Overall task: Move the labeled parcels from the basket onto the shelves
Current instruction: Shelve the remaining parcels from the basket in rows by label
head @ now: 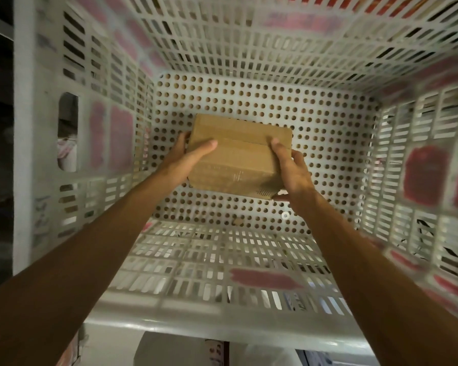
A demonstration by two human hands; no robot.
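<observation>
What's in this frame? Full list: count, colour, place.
parcel: one, brown cardboard, taped, inside the basket, between both hands
basket: one, white perforated plastic with pink-red patches, fills the view
ring: one, small, white, on the basket floor near the right wrist
bundle: one, white, blurred, below the basket's near rim
left hand: one, grip on the parcel's left side, thumb on top
right hand: one, grip on the parcel's right side, thumb on top

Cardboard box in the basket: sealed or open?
Sealed. On the cardboard box, the flaps lie flat, the seam is closed, and glossy tape runs over it.
</observation>
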